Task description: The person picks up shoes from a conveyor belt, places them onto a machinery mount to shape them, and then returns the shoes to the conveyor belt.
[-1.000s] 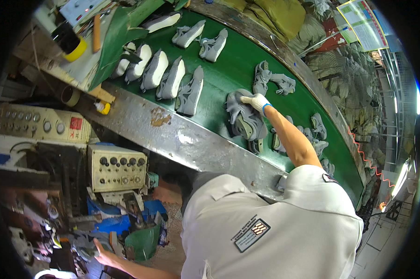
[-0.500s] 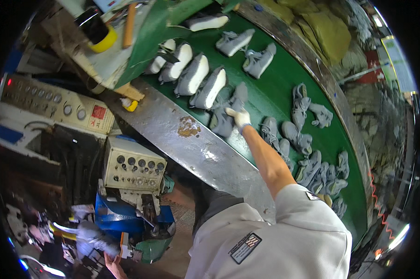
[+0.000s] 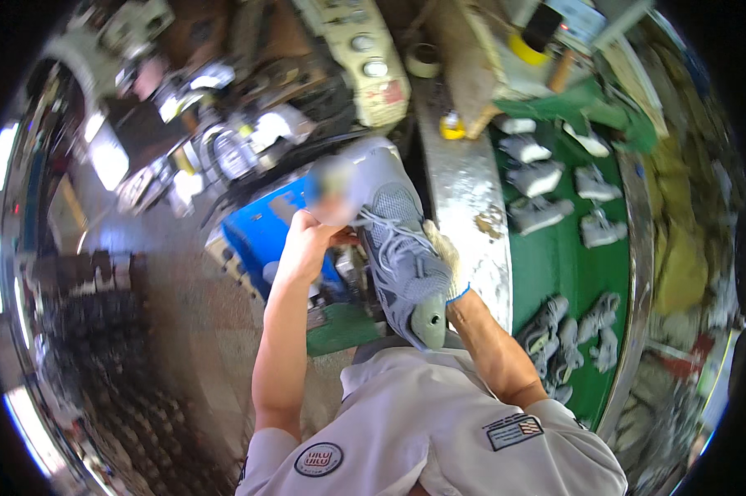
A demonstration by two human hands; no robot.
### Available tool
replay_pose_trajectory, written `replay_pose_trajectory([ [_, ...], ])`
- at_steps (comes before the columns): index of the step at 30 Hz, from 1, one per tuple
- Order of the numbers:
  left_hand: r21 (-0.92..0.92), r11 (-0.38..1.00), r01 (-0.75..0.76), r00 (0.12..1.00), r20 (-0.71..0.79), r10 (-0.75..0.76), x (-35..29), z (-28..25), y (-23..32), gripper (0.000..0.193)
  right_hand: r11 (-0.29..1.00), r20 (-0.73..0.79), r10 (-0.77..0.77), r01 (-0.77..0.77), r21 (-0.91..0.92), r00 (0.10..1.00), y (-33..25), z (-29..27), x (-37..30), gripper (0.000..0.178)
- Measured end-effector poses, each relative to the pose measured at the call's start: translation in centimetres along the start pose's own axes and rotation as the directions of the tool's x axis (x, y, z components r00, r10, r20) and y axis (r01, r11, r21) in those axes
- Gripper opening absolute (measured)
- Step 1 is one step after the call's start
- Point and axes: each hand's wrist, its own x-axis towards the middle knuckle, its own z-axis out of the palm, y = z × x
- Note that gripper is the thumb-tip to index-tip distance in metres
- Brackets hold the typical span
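In front of my body a grey mesh shoe upper (image 3: 388, 240) with pale laces is stretched over a grey-green shoe last (image 3: 428, 321). The last's holed end points toward me and the toe points away. Wrapped around the shoe's right side is my right hand (image 3: 446, 256), in a white knit glove with a blue cuff edge. My left hand (image 3: 311, 230), bare, is closed at the shoe's left side, by the laces. A smeared patch covers its fingertips, so I cannot make out what they hold.
To the right, a metal ledge (image 3: 476, 219) borders a green conveyor belt (image 3: 530, 264) carrying several grey shoes (image 3: 541, 213). A blue machine part (image 3: 266, 236) sits below my left hand. Ahead are a control panel (image 3: 373, 91) and a cluttered machine (image 3: 232, 153). Shoe racks (image 3: 100, 347) stand left.
The view has swung left. My right hand has left the shoes on the belt and now grips the lasted shoe in front of me. My left hand has come up beside it.
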Motion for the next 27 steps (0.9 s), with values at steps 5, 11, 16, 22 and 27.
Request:
replay_pose_trajectory([
  [5,-0.009,0.999,-0.032,0.96,-0.278,0.028,-2.1,-10.3,0.9,0.023,0.987,0.191,0.034,-0.003,-0.162,0.981,2.7,10.3,4.4,0.042],
  [11,-0.077,0.945,-0.318,0.789,-0.575,0.218,-3.0,-15.0,2.3,0.038,0.917,0.203,-0.029,0.106,-0.385,0.979,4.6,18.9,8.0,0.052],
  [16,-0.108,0.846,-0.521,0.696,-0.628,0.349,-2.1,-16.2,4.2,0.047,0.922,0.26,-0.165,0.243,-0.303,0.951,7.4,20.4,13.3,0.057],
  [22,-0.117,0.881,-0.459,0.707,-0.649,0.282,0.6,-16.3,-0.2,0.042,0.905,0.161,-0.241,0.281,-0.318,0.957,9.9,20.5,16.4,0.036],
  [27,-0.397,0.887,-0.234,0.906,-0.421,0.05,0.9,-15.2,-1.8,0.046,0.943,0.095,-0.241,0.256,-0.212,0.966,10.5,20.7,16.2,0.037],
])
